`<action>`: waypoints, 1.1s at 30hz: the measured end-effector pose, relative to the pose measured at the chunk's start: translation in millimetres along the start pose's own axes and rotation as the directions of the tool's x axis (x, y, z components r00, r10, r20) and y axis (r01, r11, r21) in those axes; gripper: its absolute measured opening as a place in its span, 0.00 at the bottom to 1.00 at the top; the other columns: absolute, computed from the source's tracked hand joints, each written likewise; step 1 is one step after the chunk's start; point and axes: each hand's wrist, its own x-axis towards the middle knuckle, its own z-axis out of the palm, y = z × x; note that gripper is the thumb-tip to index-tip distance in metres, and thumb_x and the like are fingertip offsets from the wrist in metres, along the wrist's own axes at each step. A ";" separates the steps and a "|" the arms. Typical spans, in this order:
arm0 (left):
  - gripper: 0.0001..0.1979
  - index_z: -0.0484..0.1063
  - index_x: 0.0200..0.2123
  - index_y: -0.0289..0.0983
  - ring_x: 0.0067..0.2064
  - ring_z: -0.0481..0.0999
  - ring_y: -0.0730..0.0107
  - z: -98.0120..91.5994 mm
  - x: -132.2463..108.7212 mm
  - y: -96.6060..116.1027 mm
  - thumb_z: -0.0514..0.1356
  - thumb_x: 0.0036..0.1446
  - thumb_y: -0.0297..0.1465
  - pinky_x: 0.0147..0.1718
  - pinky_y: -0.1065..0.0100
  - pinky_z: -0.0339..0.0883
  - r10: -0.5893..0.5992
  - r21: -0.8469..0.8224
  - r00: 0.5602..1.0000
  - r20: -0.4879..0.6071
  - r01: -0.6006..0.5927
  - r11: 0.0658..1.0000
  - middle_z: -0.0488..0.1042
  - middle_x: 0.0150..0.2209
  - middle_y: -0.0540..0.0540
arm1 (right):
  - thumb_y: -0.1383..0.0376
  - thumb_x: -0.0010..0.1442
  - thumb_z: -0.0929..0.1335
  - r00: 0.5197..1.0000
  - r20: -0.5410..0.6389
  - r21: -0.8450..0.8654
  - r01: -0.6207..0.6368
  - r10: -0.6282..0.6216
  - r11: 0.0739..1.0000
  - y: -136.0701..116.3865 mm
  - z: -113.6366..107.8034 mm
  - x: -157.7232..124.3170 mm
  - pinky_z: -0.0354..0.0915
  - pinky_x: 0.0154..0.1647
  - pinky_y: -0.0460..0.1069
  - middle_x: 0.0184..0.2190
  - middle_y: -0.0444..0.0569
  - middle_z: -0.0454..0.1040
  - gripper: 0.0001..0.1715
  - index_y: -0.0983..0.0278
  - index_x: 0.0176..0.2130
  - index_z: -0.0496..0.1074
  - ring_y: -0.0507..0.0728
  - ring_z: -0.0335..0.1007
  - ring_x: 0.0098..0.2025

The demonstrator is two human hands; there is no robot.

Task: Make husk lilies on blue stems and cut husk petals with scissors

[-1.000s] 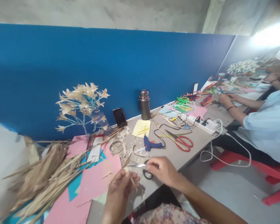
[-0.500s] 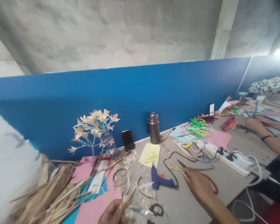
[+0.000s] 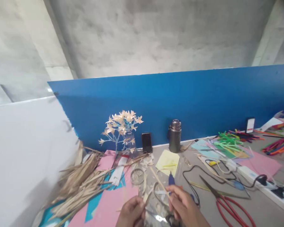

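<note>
My left hand (image 3: 132, 212), low in the middle, pinches a small piece of dried husk (image 3: 146, 197) between thumb and fingers. Close by on its right, my right hand (image 3: 185, 205) grips a thin wooden stick (image 3: 159, 181) that slants up and left. Partly behind the right hand lies a blue glue gun (image 3: 171, 179), its nozzle pointing away. A strip of husk curls between the hands over scraps. Below, black-handled scissors (image 3: 171, 219) are partly hidden by the right hand. Red-handled scissors (image 3: 227, 201) rest to the right.
Dried husks (image 3: 85, 186) pile up on the left over pink and blue paper. A vase of husk flowers (image 3: 123, 126), a phone (image 3: 146, 142) and a flask (image 3: 175, 136) stand by the blue partition (image 3: 156, 101). Cords run to a power strip (image 3: 257, 181) at right.
My right hand has moved in from the right with the stick, now near my left hand. The red-handled scissors are uncovered. My view has turned left, and the co-worker's hands are out of sight.
</note>
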 end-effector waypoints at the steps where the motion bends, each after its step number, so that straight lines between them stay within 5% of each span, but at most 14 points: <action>1: 0.26 0.63 0.22 0.37 0.14 0.43 0.87 2.8 1.2 5.0 0.71 0.40 0.51 0.15 0.76 0.36 -0.006 -0.014 1.000 0.021 0.006 1.000 0.59 0.14 0.58 | 0.52 0.63 0.63 1.000 0.009 0.032 0.007 -0.007 0.999 -1.3 13.2 2.4 0.57 0.23 0.45 0.25 0.44 0.71 0.21 0.65 0.45 0.70 0.52 0.62 0.21; 8: 0.16 0.66 0.23 0.36 0.16 0.50 0.84 2.8 -5.6 48.2 0.68 0.47 0.40 0.16 0.76 0.40 0.132 0.231 0.991 0.027 -0.135 0.963 0.61 0.15 0.57 | 0.56 0.64 0.64 0.994 0.013 0.028 0.105 -0.106 0.994 -24.7 54.9 3.3 0.58 0.22 0.45 0.31 0.48 0.74 0.17 0.66 0.44 0.72 0.51 0.63 0.23; 16: 0.13 0.69 0.25 0.36 0.20 0.58 0.78 -13.1 -24.9 37.2 0.63 0.53 0.38 0.18 0.75 0.51 0.315 0.442 0.948 -0.054 -0.260 0.859 0.64 0.18 0.55 | 0.53 0.68 0.64 0.941 0.018 -0.288 0.329 -0.339 0.899 -35.4 89.4 7.4 0.54 0.26 0.46 0.21 0.42 0.66 0.23 0.64 0.27 0.69 0.52 0.61 0.24; 25: 0.13 0.70 0.25 0.35 0.21 0.63 0.78 -7.8 -21.4 38.9 0.62 0.55 0.38 0.19 0.76 0.54 0.307 0.479 0.950 0.047 -0.291 0.828 0.66 0.21 0.53 | 0.57 0.66 0.64 0.938 -0.128 -0.338 0.264 -0.322 0.903 -38.7 75.8 10.2 0.54 0.24 0.45 0.15 0.41 0.64 0.25 0.64 0.20 0.68 0.50 0.60 0.19; 33: 0.14 0.68 0.30 0.36 0.18 0.58 0.81 -8.9 -13.6 26.6 0.59 0.60 0.41 0.17 0.76 0.50 0.308 0.385 0.945 0.109 -0.326 0.863 0.60 0.20 0.57 | 0.54 0.68 0.63 0.948 -0.064 -0.264 0.286 -0.312 0.921 -27.7 81.6 13.0 0.57 0.27 0.45 0.20 0.44 0.70 0.26 0.64 0.23 0.68 0.52 0.66 0.24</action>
